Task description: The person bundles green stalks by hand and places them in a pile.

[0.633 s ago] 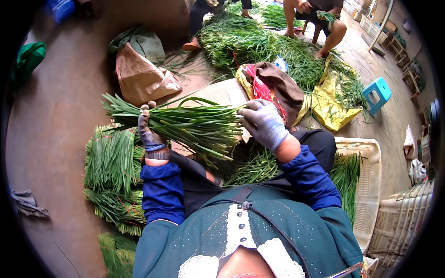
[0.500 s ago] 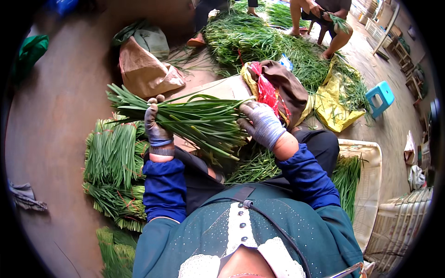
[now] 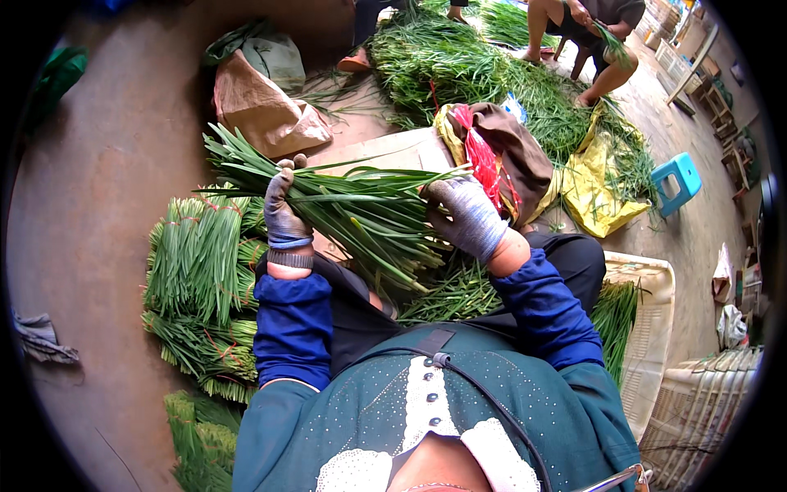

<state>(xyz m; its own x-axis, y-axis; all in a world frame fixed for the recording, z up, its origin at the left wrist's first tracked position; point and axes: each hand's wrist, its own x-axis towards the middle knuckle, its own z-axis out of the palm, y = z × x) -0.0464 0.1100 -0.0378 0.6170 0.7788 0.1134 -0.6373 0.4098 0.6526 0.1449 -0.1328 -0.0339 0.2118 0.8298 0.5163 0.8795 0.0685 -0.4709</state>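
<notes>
A loose bunch of garlic chives [image 3: 365,209] lies across in front of me, above my lap. My left hand [image 3: 286,211], in a soiled grey-purple glove, is wrapped round it near the left end, thumb upward. At the other end my right hand [image 3: 469,215], gloved alike, has its fingers closed on some of the stalks; its fingertips are partly hidden. More loose chives [image 3: 455,297] lie below the bunch, between my legs.
Tied chive bundles [image 3: 197,271] are stacked at my left. At my right stands a cream plastic crate [image 3: 650,320] with chives. Ahead are a pinkish sack [image 3: 262,107], red ties [image 3: 482,160] on a brown cloth, a chive heap [image 3: 459,70], a blue stool [image 3: 677,184] and a seated person [image 3: 611,49].
The bunch's left end has risen and moved slightly right with my left hand. Both hands keep their hold, and the whole view has shifted a little.
</notes>
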